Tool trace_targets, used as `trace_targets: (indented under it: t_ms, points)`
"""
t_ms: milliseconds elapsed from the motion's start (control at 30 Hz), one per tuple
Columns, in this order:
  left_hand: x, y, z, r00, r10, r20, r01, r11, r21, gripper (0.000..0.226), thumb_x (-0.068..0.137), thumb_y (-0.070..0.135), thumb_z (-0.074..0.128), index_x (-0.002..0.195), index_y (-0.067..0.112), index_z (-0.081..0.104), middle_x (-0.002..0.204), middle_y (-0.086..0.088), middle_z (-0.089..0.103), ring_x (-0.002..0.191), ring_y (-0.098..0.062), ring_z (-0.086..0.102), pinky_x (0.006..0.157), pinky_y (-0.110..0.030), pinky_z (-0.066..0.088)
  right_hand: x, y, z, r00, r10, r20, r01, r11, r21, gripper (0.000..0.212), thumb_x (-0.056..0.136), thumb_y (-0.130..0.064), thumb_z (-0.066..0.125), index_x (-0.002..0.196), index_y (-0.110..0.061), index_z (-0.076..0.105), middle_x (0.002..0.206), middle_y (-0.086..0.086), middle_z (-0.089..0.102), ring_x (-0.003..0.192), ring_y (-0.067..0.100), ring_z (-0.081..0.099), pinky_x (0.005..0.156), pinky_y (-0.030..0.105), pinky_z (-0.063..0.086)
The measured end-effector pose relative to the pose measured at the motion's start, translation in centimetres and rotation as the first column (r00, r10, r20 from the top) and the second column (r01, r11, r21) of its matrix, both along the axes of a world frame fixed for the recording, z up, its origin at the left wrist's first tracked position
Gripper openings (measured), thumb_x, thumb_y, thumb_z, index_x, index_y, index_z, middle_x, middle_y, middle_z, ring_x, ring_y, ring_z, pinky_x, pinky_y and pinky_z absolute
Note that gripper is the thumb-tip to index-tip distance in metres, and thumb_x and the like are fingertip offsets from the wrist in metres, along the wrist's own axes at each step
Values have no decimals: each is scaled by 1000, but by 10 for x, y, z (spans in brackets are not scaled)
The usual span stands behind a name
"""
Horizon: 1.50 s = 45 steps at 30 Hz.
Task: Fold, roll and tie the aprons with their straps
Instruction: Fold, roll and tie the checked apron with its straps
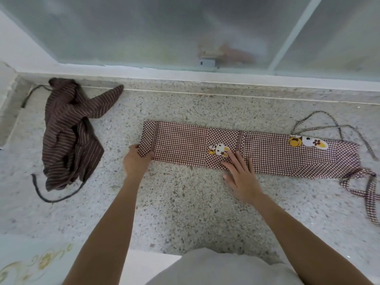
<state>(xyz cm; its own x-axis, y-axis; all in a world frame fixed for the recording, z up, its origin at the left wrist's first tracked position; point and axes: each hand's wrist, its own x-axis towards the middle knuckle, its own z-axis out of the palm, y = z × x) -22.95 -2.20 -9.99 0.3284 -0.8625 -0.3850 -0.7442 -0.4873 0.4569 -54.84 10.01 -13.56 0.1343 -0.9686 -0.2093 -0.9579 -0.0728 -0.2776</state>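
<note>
Hands on apron (lengthwise left-right)

One view only, from a wide-angle camera at head height, looking steeply down and forward over a speckled grey stone counter that fills the middle of the frame. A frosted glass window spans the top edge. Both forearms enter from the bottom, close to the lens.

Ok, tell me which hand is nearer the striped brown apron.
Left. The left hand grips the checked apron's left end, a short gap right of the striped brown apron. The right hand presses mid-strip, farther right.
</note>
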Motion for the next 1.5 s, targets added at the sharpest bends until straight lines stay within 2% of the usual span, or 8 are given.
trace_targets:
  t_ms: [300, 567, 767, 933, 1167, 1300, 1433, 1500]
  points:
    - [7, 0, 5, 999, 10, 47, -11, 1000, 10, 51, 81, 31, 70, 121, 4, 54, 113, -17, 61, 102, -31, 58, 79, -35, 44, 2, 2, 15, 996, 26, -88, -36, 992, -118, 47, 92, -40, 32, 122, -13, 56, 118, 2, 60, 110, 22, 56, 101, 43, 42]
    - [0, 5, 23, 996, 89, 27, -89, 996, 11, 51, 80, 29, 71, 121, 4, 55, 113, -13, 64, 105, -28, 59, 81, -32, 44, -4, 10, 13, 996, 75, -57, -78, 995, -59, 45, 93, -34, 32, 127, -17, 56, 132, 2, 53, 123, 20, 46, 103, 44, 42]
    - [-71, 28, 71, 896, 118, -429, -262, 919, -294, 23, 89, 26, 61, 108, 13, 62, 95, 4, 67, 85, -11, 62, 79, -28, 52, -4, 26, 7, 984, 115, -135, -103, 991, 88, 59, 96, -47, 24, 146, -16, 23, 154, 2, 24, 142, 18, 19, 113, 40, 11]
    - [-181, 44, 99, 836, -255, -485, 26, 903, -430, 21, 89, 28, 62, 107, 16, 64, 91, 18, 61, 80, 8, 57, 73, -5, 44, -14, 23, 11, 986, 78, 146, -98, 985, 139, 60, 100, -43, 24, 149, -17, 4, 156, -8, -2, 143, 7, -10, 119, 37, 0]
    - [-301, 72, 43, 697, -670, -256, 563, 732, -383, 24, 91, 29, 58, 106, 13, 66, 102, 0, 68, 88, -14, 62, 83, -23, 45, -89, 60, 39, 797, -509, 324, 564, 820, -99, 35, 87, 3, 55, 122, 0, 58, 137, 15, 48, 131, 31, 40, 104, 36, 35]
    - [-317, 87, 0, 611, -791, -15, 790, 611, -55, 27, 93, 36, 50, 114, 24, 61, 110, 5, 64, 106, -17, 56, 109, -39, 25, -129, 69, 43, 703, -658, 270, 681, 732, 9, 32, 92, -5, 52, 123, 1, 56, 126, 18, 55, 117, 33, 48, 99, 38, 36]
    - [-298, 86, 0, 523, -847, -95, 842, 531, -96, 41, 88, 47, 54, 124, 27, 56, 122, 6, 59, 119, -16, 48, 110, -39, 24, -131, 43, 50, 704, -650, 286, 656, 750, 89, 37, 95, -26, 51, 124, -5, 55, 112, 11, 64, 103, 28, 58, 89, 41, 46]
    - [-277, 89, 5, 598, -800, -52, 772, 592, -232, 41, 87, 41, 58, 124, 25, 56, 123, 4, 58, 118, -19, 48, 105, -40, 32, -129, 28, 49, 706, -649, 283, 640, 756, 135, 42, 94, -33, 53, 127, -7, 51, 111, 9, 65, 100, 26, 60, 87, 41, 48]
